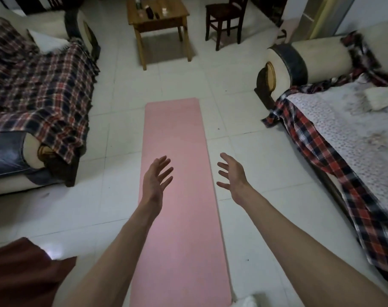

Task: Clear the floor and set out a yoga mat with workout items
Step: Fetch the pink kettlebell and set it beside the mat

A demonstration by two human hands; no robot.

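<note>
A pink yoga mat [175, 134] lies unrolled and flat on the white tiled floor, running from the bottom edge up toward the middle of the room. My left hand [156, 178] hovers above the mat's left half, fingers spread and holding nothing. Above the mat's right edge and the tiles beside it is my right hand [232, 175], also spread and empty. Both forearms reach in from the bottom of the view. No workout items lie on the mat.
A sofa with a plaid blanket [40, 94] stands at the left, another covered sofa [344, 120] at the right. A wooden table [159, 21] with small items and a dark chair [227, 16] stand at the back. A dark red cloth [22, 273] lies bottom left.
</note>
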